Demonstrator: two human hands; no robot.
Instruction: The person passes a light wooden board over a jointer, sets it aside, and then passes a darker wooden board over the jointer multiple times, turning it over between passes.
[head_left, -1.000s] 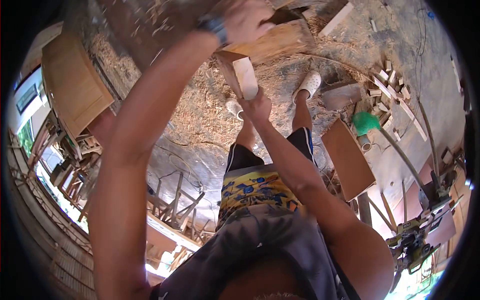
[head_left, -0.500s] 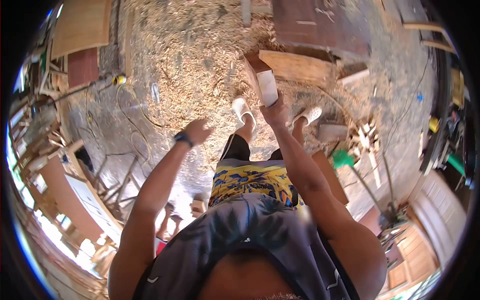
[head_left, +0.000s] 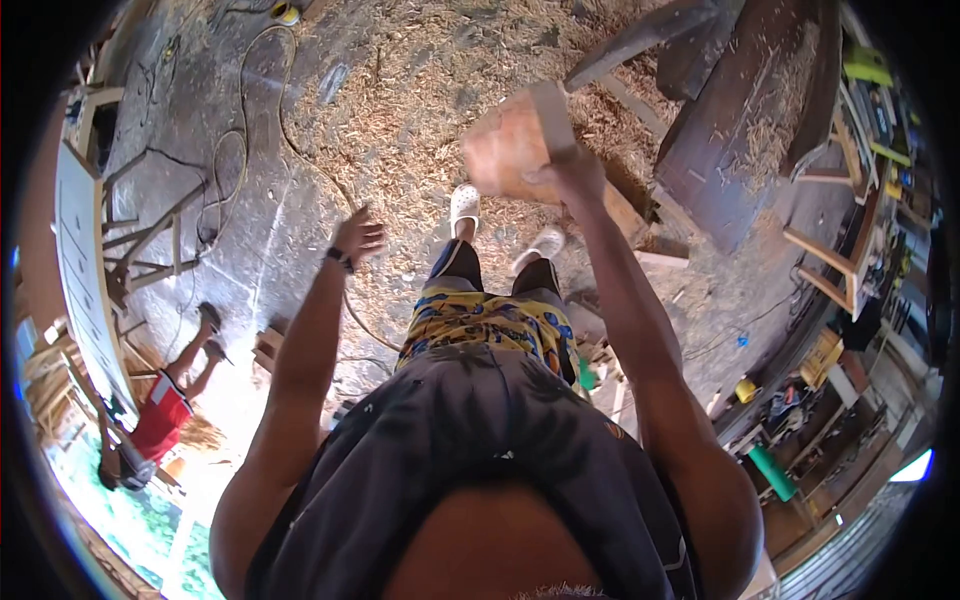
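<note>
A chunky wooden block [head_left: 508,148] is up in the air in the upper middle of the frame, above the floor [head_left: 400,130] with its thick litter of shavings. Its broad reddish-brown face, smeared by motion, points to the left, and a greyer strip runs down its right side. The right hand [head_left: 577,182] has hold of the block at its lower right corner, fingers closed round the edge, though blur hides exactly how they sit.

The left hand [head_left: 361,236] is well apart from it, left of centre, open with fingers spread and holding nothing; a dark wristband [head_left: 341,260] sits just below it. Between the two arms, a pair of pale clogs [head_left: 465,203] shows below the block, with patterned yellow shorts [head_left: 480,325] nearer the bottom.

Right of the block, a long dark board [head_left: 735,150] lies on the floor, strewn with shavings. A yellowish cord [head_left: 290,135] loops down the left of the frame. Over at the lower left, I can see another person in red [head_left: 163,418], near a long white panel [head_left: 82,255]. A green roll [head_left: 771,473] shows at the lower right.
</note>
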